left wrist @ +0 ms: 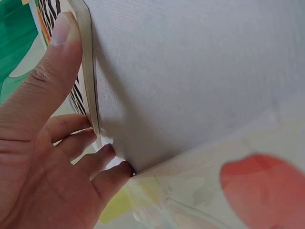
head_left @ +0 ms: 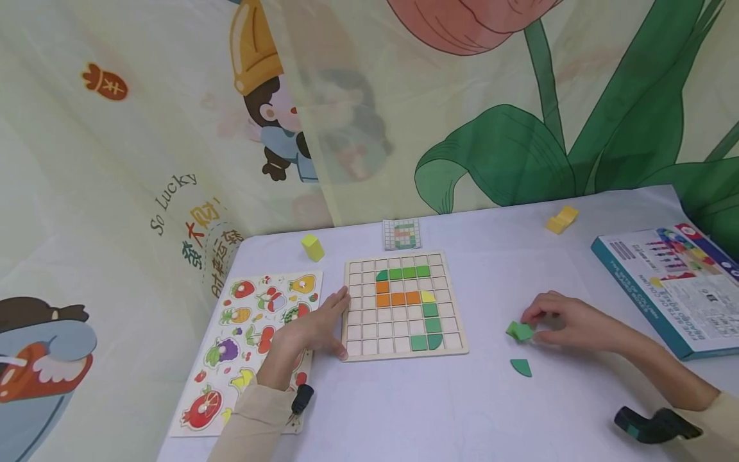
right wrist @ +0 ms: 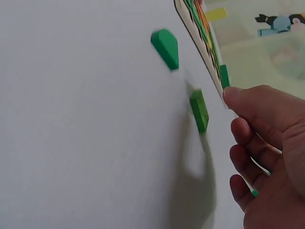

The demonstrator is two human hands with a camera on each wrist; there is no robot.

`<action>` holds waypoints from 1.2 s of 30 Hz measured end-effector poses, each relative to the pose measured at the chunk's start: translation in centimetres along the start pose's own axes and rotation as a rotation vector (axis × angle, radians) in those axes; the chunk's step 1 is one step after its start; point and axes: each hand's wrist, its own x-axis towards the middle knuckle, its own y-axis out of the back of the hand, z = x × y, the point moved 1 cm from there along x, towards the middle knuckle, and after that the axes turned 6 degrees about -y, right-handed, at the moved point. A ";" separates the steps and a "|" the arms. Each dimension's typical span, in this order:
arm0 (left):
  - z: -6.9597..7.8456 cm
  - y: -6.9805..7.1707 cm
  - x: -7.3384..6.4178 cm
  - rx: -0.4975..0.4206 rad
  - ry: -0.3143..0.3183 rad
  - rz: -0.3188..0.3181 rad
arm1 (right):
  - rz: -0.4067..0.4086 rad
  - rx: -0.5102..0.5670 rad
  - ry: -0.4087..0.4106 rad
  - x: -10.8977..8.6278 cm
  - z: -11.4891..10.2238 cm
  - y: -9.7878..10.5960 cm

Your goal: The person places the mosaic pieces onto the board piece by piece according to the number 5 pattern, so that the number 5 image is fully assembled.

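At the left edge of a wooden grid board [head_left: 360, 324], my left hand [head_left: 317, 324] rests with its fingers spread; the thumb [left wrist: 62, 45] lies at the board's rim in the left wrist view. Green, orange and yellow blocks sit in the board's squares. To the right of the board, my right hand [head_left: 568, 324] pinches a small green block [right wrist: 224, 76] at the thumb tip; the index finger is mostly hidden. A lighter green block [right wrist: 199, 112] is just beside the fingers. Nearer me lies a dark green quarter-round block [head_left: 521, 367].
Left of the grid board is a fruit puzzle board [head_left: 213, 359], under my left forearm. A pattern card [head_left: 402, 235] and a yellow block [head_left: 313, 248] are behind. More yellow blocks [head_left: 562, 220] lie back right, near a flat box [head_left: 664, 289]. A printed curtain hangs behind the table.
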 end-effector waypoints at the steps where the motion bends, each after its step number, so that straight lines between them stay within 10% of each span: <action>1: 0.0 0.0 0.0 -0.004 0.001 -0.001 | 0.000 0.011 -0.002 0.5 -0.8 -0.4; 17: 0.2 -0.1 0.1 -0.012 0.011 -0.017 | 0.024 0.082 0.112 7.2 -11.9 -8.8; 36: -0.1 0.2 0.0 -0.027 0.001 -0.025 | 0.109 -0.008 0.073 7.6 -15.0 -11.1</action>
